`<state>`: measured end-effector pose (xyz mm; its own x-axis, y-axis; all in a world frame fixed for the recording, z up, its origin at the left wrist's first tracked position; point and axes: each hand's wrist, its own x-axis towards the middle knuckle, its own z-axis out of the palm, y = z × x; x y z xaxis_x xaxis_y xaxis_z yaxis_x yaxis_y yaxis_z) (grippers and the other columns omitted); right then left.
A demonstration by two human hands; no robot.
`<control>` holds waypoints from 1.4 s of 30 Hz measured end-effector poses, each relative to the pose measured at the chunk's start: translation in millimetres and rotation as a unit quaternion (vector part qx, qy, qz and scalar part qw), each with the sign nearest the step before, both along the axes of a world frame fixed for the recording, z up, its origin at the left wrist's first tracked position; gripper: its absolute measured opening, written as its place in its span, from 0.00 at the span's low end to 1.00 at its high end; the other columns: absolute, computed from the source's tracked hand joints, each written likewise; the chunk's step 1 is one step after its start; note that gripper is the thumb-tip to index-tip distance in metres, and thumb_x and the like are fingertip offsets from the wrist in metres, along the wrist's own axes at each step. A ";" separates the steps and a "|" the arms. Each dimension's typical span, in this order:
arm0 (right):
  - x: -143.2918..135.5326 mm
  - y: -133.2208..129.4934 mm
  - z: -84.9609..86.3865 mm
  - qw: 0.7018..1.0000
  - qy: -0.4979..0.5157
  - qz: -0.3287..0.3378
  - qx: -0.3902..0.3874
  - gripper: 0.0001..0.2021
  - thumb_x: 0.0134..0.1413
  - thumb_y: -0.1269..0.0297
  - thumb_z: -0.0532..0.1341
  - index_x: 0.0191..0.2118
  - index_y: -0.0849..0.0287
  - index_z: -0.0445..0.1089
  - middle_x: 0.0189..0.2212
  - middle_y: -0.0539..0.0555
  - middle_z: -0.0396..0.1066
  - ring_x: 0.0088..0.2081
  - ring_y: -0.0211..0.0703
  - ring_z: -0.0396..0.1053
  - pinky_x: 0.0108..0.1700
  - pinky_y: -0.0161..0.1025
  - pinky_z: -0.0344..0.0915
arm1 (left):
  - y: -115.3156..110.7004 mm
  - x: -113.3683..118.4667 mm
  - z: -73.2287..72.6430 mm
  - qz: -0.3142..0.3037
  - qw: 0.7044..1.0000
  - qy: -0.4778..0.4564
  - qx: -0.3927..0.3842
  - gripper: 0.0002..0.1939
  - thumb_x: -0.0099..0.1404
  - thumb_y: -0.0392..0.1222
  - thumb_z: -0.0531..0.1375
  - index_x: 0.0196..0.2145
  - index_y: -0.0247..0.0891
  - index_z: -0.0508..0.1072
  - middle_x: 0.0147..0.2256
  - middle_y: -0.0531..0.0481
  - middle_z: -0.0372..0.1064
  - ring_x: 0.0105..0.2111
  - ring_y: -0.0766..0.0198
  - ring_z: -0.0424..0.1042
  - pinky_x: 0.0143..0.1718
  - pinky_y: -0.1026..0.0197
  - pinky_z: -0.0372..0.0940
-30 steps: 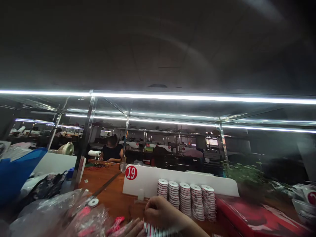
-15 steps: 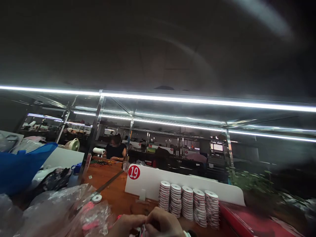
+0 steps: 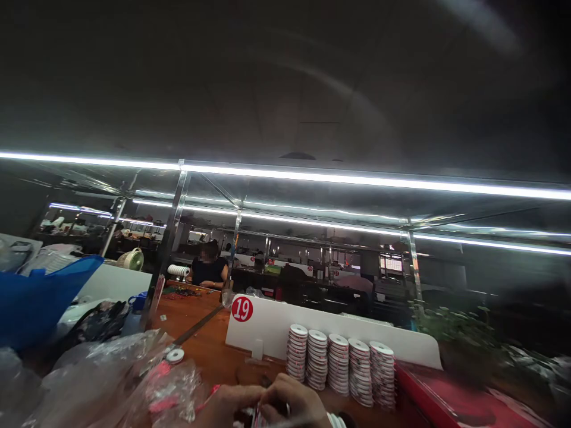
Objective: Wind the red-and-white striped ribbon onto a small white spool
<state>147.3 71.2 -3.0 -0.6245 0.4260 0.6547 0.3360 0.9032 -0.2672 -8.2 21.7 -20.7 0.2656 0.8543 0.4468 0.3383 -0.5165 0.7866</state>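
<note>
At the bottom edge, my left hand (image 3: pixel 229 406) and my right hand (image 3: pixel 294 402) meet with fingertips together. Both are closed around something small and thin at the frame's edge, too hidden to make out. Just behind my right hand, several stacks of white spools (image 3: pixel 317 359) stand on the brown table (image 3: pixel 209 351). Left of my left hand lies a clear plastic bag (image 3: pixel 176 389) with pink material in it. A single white spool (image 3: pixel 175 356) rests behind that bag.
A white divider (image 3: pixel 334 330) marked 19 stands behind the spools. Right of them is a red box (image 3: pixel 439 395), with a plant (image 3: pixel 464 333) beyond. A blue bag (image 3: pixel 44 303) and a metal post (image 3: pixel 172 238) stand left. A person (image 3: pixel 209 267) sits farther back.
My right hand has shifted and turned slightly, with its fingers still bent against those of my left hand. The view has moved very little.
</note>
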 end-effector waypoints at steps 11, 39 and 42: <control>5.2 10.5 -13.4 0.998 -0.023 0.016 0.047 0.05 0.41 0.72 0.62 0.26 0.54 0.70 0.31 0.52 0.67 0.36 0.43 0.66 0.35 0.35 0.61 | -5.0 7.0 3.9 0.045 0.999 -0.009 -0.015 0.11 0.46 0.46 0.60 0.22 0.35 0.66 0.23 0.56 0.55 0.27 0.67 0.57 0.22 0.69 0.51; 5.2 9.8 -20.7 1.000 -0.002 0.002 0.019 0.06 0.41 0.72 0.65 0.26 0.57 0.67 0.32 0.50 0.66 0.37 0.42 0.65 0.36 0.34 0.59 | -12.6 4.8 10.5 0.018 1.000 -0.010 -0.018 0.14 0.45 0.44 0.64 0.30 0.34 0.72 0.28 0.52 0.66 0.32 0.60 0.68 0.29 0.67 0.62; 5.1 10.2 -20.6 1.000 0.003 0.011 0.011 0.05 0.43 0.72 0.63 0.26 0.57 0.67 0.32 0.50 0.66 0.37 0.42 0.65 0.36 0.34 0.59 | -15.0 3.1 13.2 0.002 1.000 -0.006 -0.025 0.14 0.46 0.44 0.64 0.31 0.35 0.72 0.29 0.53 0.67 0.33 0.60 0.67 0.31 0.66 0.62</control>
<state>152.4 81.4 -23.6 -0.6293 0.3975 0.6678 0.3137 0.9161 -0.2497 -5.1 6.7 -7.5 0.2560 0.8770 0.4066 0.3302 -0.4746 0.8159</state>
